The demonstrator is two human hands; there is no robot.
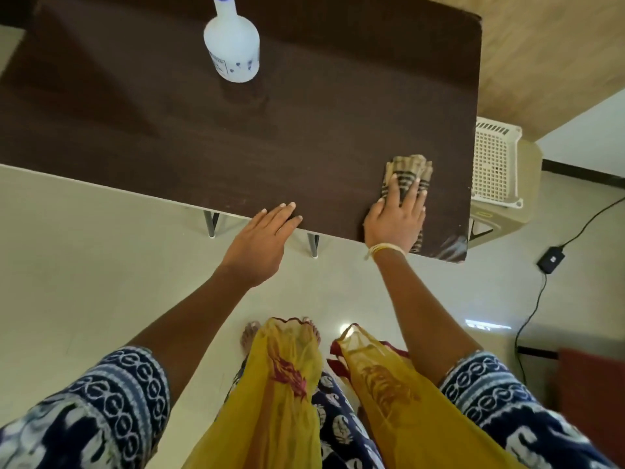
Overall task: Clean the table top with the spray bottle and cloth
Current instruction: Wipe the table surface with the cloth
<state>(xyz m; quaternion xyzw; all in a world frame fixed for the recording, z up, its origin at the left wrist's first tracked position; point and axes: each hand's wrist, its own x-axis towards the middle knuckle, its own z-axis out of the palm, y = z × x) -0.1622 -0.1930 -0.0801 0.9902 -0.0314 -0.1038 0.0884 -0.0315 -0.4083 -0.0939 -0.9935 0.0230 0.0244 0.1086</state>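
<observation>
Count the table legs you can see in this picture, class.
2. One leg shows under the table's near edge, left of the left hand; the other leg stands between the two hands. Further legs are probably hidden beneath the top.

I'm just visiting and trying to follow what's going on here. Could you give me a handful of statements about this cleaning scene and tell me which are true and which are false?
1. The right hand presses the cloth flat on the table top. True.
2. The left hand holds the spray bottle. False: its straight fingers rest at the table's near edge, and the bottle stands alone farther back.
3. The spray bottle lies tipped on its side. False: it stands upright.
4. The cloth is near the table's right end. True.
5. A white lattice basket sits on the table top. False: it is beyond the table's right edge, off the top.
</observation>
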